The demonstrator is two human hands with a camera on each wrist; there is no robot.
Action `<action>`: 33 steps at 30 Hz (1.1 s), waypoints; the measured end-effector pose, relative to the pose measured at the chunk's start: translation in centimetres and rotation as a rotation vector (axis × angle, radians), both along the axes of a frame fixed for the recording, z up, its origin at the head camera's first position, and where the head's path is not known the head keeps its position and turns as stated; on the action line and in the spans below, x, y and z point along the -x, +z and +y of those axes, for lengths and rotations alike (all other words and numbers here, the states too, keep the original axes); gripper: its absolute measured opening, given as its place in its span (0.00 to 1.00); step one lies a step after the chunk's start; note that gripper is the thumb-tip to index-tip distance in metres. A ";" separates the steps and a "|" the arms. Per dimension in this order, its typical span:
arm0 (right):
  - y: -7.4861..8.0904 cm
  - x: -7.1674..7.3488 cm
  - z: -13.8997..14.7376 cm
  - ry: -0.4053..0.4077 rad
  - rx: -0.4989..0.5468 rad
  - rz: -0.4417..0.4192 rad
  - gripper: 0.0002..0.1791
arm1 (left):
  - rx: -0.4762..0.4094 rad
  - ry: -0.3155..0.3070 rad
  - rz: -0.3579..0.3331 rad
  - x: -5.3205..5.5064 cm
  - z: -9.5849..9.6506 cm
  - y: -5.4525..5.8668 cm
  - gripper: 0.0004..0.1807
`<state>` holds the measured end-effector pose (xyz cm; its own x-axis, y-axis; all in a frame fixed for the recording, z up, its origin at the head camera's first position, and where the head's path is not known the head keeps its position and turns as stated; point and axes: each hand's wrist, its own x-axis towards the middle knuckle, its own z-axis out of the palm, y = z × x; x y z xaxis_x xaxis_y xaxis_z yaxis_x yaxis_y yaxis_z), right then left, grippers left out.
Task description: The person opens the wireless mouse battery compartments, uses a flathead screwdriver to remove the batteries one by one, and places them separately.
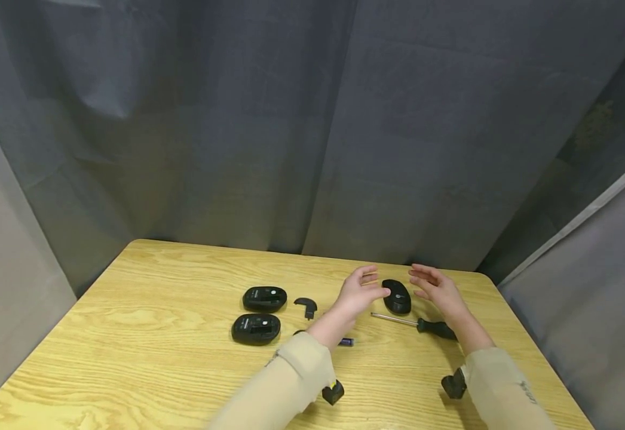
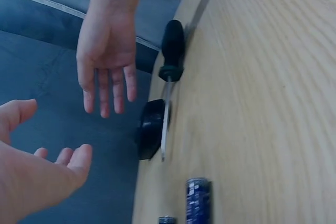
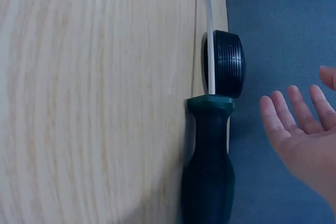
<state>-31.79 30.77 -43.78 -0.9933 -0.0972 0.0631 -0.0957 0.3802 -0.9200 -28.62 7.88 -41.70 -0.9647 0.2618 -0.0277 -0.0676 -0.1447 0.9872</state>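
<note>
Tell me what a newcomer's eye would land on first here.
Probably the left hand and right hand, held empty above the table on either side of a black mouse. Next, the screwdriver lying just nearer than that mouse, then two more mice farther left.

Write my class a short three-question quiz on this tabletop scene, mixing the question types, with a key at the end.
1. Count: in the head view, how many black mice lie to the left of both hands?

2. Choose: in the head view, what shows between the left hand and the right hand?
A) a battery
B) a black mouse
C) a curved black cover

3. True or false: the screwdriver lies on the table, gripped by neither hand.

Key: 1. Two. 2. B. 3. True; both hands are apart from it.
</note>
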 end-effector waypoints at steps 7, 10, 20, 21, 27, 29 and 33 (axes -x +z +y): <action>-0.8 0.3 0.2 0.003 -0.014 -0.042 0.30 | -0.050 0.050 -0.012 0.7 1.3 -1.8 0.29; -1.3 0.6 0.3 -0.018 -0.032 -0.080 0.30 | -0.052 0.050 -0.036 0.8 1.9 -2.5 0.32; -2.1 1.1 -0.1 -0.014 -0.070 -0.184 0.27 | -0.101 0.040 -0.127 0.8 3.7 -3.9 0.34; -2.1 1.1 -0.2 -0.019 -0.083 -0.192 0.27 | -0.100 0.035 -0.130 0.9 3.8 -4.0 0.35; -2.2 1.1 -1.1 -0.040 -0.105 -0.202 0.26 | -0.083 0.046 -0.155 0.9 3.9 -4.3 0.40; -2.3 1.1 -1.2 -0.040 -0.101 -0.196 0.26 | -0.071 0.033 -0.165 0.9 3.9 -4.3 0.41; -2.5 1.2 -1.2 -0.034 -0.102 -0.185 0.26 | -0.093 -0.037 -0.196 0.8 4.0 -4.3 0.43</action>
